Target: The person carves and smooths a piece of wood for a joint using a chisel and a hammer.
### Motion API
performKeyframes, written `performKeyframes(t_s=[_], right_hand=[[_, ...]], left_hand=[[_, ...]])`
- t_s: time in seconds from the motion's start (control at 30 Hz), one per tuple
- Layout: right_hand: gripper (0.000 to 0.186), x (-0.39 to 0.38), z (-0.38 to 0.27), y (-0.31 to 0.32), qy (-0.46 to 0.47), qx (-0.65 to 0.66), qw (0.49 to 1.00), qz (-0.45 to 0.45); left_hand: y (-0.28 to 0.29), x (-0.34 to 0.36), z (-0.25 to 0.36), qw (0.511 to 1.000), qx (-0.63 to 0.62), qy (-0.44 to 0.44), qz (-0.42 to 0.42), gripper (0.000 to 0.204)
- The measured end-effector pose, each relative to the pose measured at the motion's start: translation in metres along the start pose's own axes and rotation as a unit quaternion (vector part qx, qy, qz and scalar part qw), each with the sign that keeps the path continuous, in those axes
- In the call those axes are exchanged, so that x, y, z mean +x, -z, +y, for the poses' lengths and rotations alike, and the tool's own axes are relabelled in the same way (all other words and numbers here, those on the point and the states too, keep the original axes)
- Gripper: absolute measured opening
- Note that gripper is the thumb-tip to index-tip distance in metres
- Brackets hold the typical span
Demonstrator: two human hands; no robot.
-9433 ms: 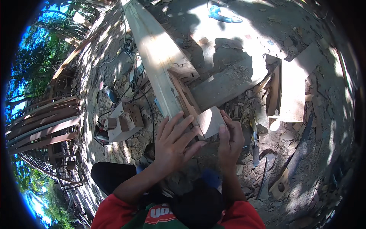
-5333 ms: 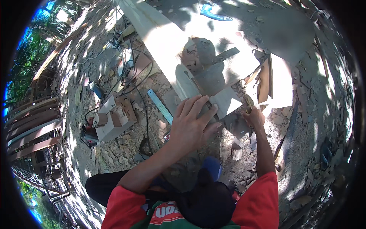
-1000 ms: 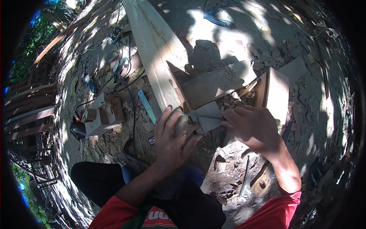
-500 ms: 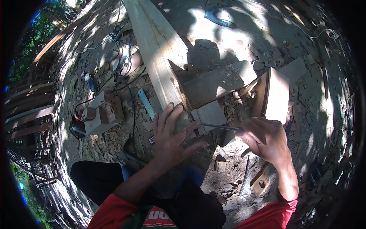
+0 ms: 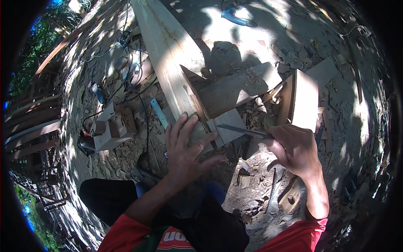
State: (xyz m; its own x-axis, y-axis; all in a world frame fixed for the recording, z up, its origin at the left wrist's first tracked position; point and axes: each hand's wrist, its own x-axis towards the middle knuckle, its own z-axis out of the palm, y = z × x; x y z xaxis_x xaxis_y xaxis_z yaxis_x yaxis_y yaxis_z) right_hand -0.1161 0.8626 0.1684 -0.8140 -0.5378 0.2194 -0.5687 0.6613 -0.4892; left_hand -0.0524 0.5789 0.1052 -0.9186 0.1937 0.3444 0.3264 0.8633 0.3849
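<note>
My left hand (image 5: 187, 153) rests with spread fingers on the near end of a long pale wooden board (image 5: 170, 69). My right hand (image 5: 294, 149) grips a thin, flat metal tool (image 5: 243, 130), held nearly level, pointing left over a small square wood piece (image 5: 231, 119) beside the board's dark split edge. Whether its tip touches the wood I cannot tell. A wider offcut (image 5: 237, 90) lies across behind the square piece. A light blue ruler (image 5: 158, 112) lies left of the board.
An upright wooden block (image 5: 305, 96) stands at right, a notched block assembly (image 5: 111, 134) at left among cables. A blue power tool (image 5: 235, 17) lies at the back. Scraps, dry leaves and a long metal tool (image 5: 273, 191) cover the ground near my legs; timber strips (image 5: 33, 130) are at far left.
Earlier my right hand was on the square piece; since then it has taken up the metal tool. In the last half second the tool's tip shifted slightly upward, while my left hand stayed.
</note>
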Motion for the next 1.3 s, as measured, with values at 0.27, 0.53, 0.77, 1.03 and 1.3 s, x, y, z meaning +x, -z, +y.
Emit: performKeyframes(t_s=[0.27, 0.53, 0.77, 1.03, 1.3], right_hand=[[0.019, 0.031, 0.004, -0.022, 0.071, -0.044, 0.997, -0.004], [0.017, 0.021, -0.002, -0.006, -0.049, 0.081, 0.995, 0.024], [0.018, -0.087, 0.003, -0.04, -0.279, 0.287, 0.904, 0.147], [0.044, -0.14, -0.031, -0.103, -0.472, 0.576, 0.652, 0.14], [0.044, -0.15, -0.04, -0.133, -0.466, 0.597, 0.638, 0.137]], left_hand=[[0.002, 0.002, 0.004, 1.0, 0.012, 0.008, -0.017, 0.058], [0.006, 0.004, 0.0, 1.0, 0.01, -0.019, -0.023, 0.049], [0.01, 0.021, 0.0, 0.999, -0.04, -0.025, -0.004, 0.069], [0.022, 0.036, 0.012, 0.993, 0.043, 0.007, -0.107, 0.084], [0.024, 0.039, 0.012, 0.992, 0.035, 0.014, -0.12, 0.078]])
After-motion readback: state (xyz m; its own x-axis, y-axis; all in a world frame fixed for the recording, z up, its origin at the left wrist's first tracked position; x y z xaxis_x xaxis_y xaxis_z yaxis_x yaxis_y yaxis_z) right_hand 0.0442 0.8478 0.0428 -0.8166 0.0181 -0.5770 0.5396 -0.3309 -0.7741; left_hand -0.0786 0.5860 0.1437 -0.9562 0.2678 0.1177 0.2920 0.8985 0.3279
